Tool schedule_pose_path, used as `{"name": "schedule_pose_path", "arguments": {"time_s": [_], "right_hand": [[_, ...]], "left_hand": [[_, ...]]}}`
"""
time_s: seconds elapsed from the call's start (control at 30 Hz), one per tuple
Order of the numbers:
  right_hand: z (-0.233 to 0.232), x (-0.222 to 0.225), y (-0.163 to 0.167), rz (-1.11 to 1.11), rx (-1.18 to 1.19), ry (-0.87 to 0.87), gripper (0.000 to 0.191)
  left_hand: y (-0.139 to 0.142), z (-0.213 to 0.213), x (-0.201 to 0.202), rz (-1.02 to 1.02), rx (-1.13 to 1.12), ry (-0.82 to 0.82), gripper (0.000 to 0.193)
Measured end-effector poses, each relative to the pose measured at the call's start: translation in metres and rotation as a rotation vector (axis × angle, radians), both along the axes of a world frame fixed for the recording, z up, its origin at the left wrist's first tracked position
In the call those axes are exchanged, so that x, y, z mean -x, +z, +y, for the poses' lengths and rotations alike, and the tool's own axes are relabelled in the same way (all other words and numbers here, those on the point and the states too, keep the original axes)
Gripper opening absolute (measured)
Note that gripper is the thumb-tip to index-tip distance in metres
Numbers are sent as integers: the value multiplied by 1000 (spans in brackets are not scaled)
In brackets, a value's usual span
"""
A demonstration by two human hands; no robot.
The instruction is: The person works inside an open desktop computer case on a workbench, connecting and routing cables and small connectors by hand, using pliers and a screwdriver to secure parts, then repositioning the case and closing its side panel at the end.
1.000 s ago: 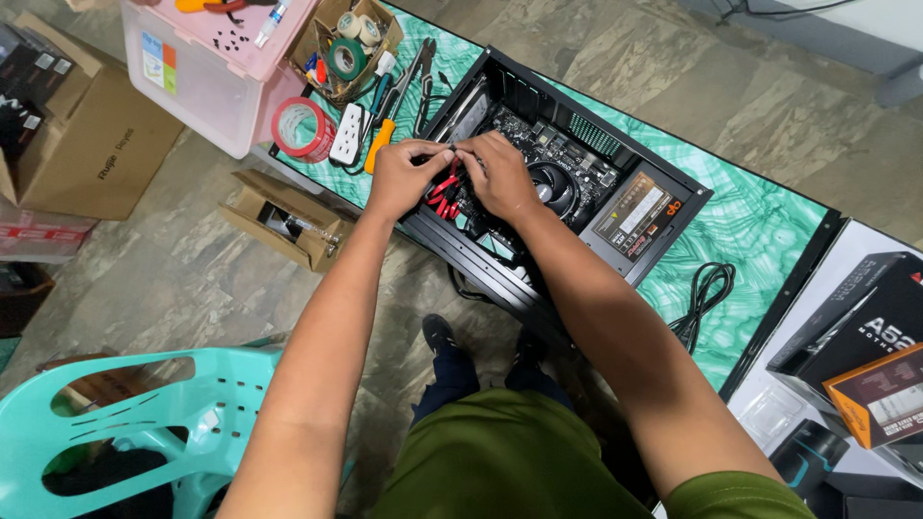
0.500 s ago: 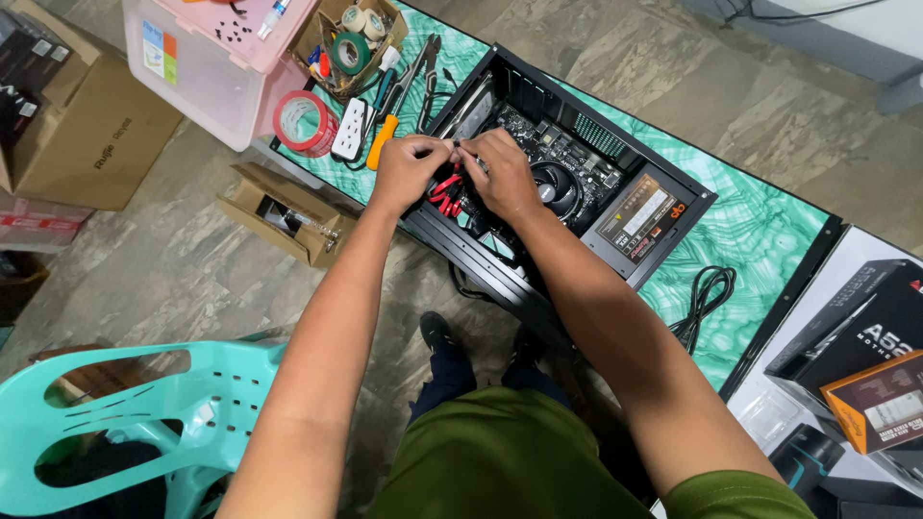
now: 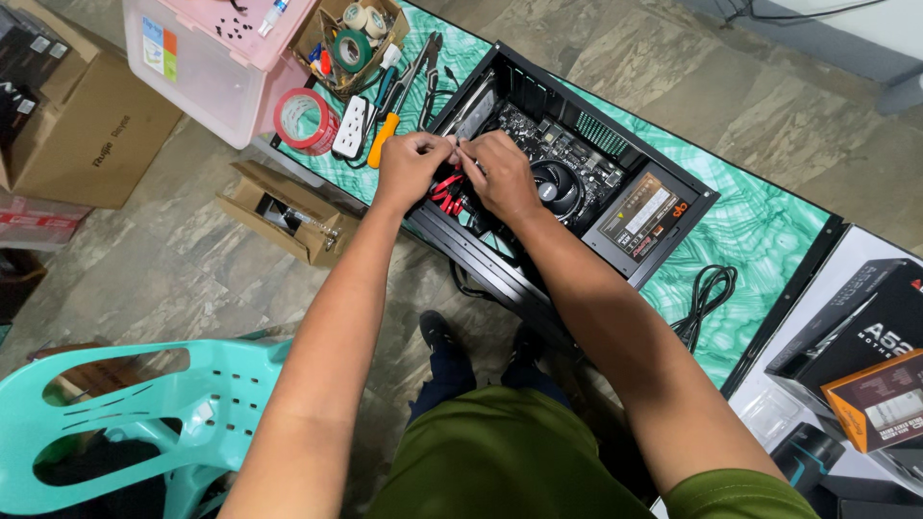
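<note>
An open black computer case [image 3: 673, 226] lies on its side on a green marbled table [image 3: 769, 240], with the motherboard [image 3: 558, 144], a round cooler fan [image 3: 558, 183] and a power supply [image 3: 642, 216] inside. My left hand [image 3: 411, 165] and my right hand [image 3: 500, 173] meet over the case's near left corner, fingertips pinched together on something small just above red cables [image 3: 447, 190]. What the fingers pinch is too small to tell.
A pink-lidded plastic bin [image 3: 216, 58], a red tape roll [image 3: 303, 120], a box of tape rolls [image 3: 351, 34], an orange-handled screwdriver [image 3: 383, 139] and pliers sit at the table's left end. Cardboard boxes [image 3: 87, 125] stand on the floor, a teal plastic chair [image 3: 144, 413] at lower left. A black cable [image 3: 707, 298] and product boxes [image 3: 856, 356] lie right.
Both hands stay pinched together over the same corner of the case with only slight finger shifts; the camera view has drifted a little.
</note>
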State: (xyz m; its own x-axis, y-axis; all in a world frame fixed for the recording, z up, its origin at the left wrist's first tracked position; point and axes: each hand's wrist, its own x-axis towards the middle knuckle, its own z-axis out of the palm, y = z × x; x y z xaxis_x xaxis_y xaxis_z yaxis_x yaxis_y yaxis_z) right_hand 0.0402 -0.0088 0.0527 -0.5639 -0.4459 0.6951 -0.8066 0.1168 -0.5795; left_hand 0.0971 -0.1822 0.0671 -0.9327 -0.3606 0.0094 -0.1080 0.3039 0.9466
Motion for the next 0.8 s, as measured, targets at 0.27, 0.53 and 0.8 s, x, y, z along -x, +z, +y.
{"name": "schedule_pose_path", "arguments": {"time_s": [0.27,0.53,0.8], "right_hand": [[-2,2,-3,-74,29,21,15],[-3,6,-1,-249,63,19,13],[2,19,-14,-758,68,234,19]], "left_hand": [[-9,-12,1,100,22,-140,18],[-1,-12,0,-16,-124,-108,23],[0,-7,3,30,-102,-64,22]]}}
